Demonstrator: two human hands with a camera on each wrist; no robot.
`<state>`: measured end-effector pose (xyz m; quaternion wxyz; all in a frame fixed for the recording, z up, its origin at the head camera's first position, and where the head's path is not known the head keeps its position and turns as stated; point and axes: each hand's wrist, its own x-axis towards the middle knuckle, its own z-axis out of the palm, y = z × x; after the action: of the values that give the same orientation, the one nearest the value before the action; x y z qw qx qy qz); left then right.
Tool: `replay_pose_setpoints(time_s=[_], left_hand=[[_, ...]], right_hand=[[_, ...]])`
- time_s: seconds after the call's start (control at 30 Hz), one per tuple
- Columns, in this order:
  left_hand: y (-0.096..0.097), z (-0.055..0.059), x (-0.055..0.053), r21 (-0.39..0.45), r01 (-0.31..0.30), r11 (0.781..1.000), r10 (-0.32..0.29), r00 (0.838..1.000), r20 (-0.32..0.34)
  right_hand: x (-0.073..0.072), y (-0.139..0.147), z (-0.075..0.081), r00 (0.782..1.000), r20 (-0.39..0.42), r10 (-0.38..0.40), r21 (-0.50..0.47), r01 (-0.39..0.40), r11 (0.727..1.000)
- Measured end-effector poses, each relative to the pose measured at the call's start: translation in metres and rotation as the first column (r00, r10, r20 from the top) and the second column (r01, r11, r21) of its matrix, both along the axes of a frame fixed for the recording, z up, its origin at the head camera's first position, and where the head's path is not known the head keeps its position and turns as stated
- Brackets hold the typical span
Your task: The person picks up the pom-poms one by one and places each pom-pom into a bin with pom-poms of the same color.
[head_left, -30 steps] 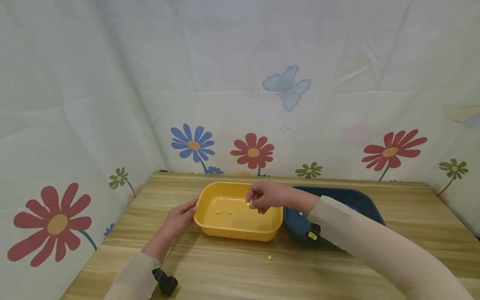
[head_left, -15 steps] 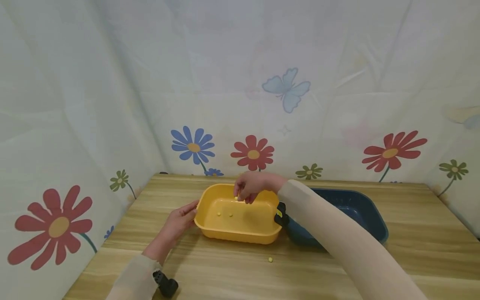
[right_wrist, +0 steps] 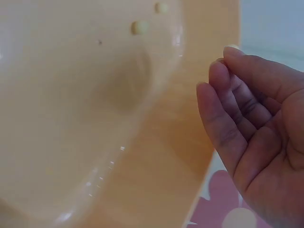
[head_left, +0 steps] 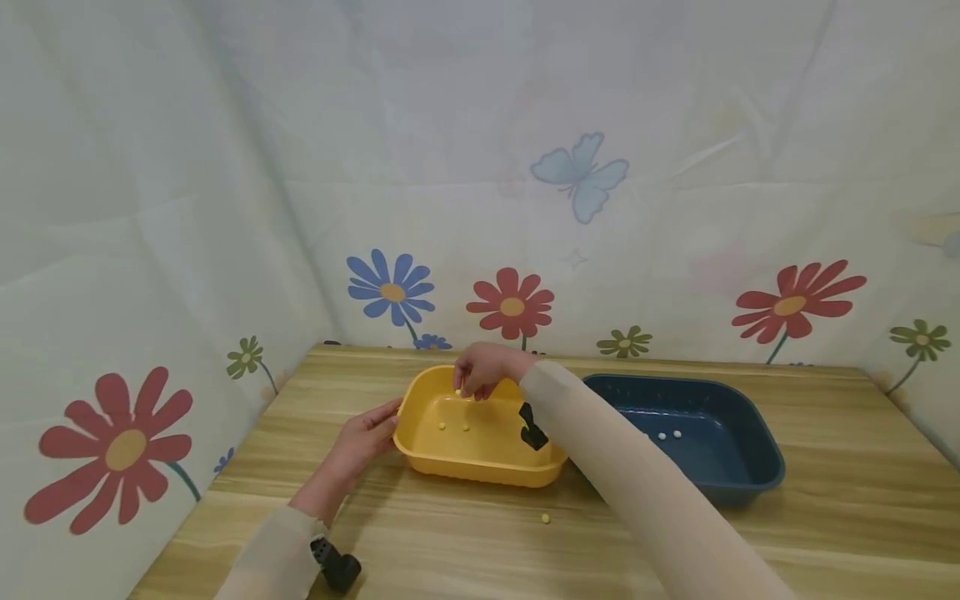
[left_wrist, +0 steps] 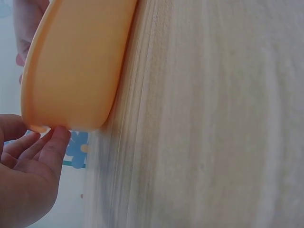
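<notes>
A yellow plastic basin sits on the wooden table. My left hand holds its left end, fingertips at the rim and outer wall in the left wrist view. Over the basin's back left part, my right hand pinches a small yellow ball between thumb and fingertips. Only a pale sliver of that ball shows past the fingertips in the right wrist view. Two more yellow balls lie apart on the basin floor.
A dark blue basin stands to the right, with several white balls inside; the right sleeve hides part of it. One yellow ball lies on the table in front. A flower-printed curtain hangs behind.
My right hand has moved left across the yellow basin with the ball still pinched. The sleeve uncovers more of the blue basin and its white balls. My left hand stays at the rim.
</notes>
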<state>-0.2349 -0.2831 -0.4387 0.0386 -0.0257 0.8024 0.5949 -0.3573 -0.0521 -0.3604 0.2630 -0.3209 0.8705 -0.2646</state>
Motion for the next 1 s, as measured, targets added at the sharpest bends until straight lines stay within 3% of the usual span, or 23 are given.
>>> replay_pose_setpoints(time_s=[0.4,0.73,1.0], left_hand=[[0.001,0.003,0.001,-0.003,-0.011,1.0,0.011,1.0,0.0],[0.002,0.002,0.002,0.002,-0.021,1.0,0.021,1.0,0.009],[0.003,0.003,0.003,0.011,-0.011,1.0,0.011,1.0,0.004]], right_hand=[[-0.01,-0.005,-0.03,1.0,-0.022,-0.004,0.0,0.004,1.0],[-0.01,-0.011,-0.051,0.997,-0.074,0.005,0.019,-0.003,1.0],[-0.004,-0.013,-0.053,0.998,-0.062,-0.016,0.04,0.018,0.999]])
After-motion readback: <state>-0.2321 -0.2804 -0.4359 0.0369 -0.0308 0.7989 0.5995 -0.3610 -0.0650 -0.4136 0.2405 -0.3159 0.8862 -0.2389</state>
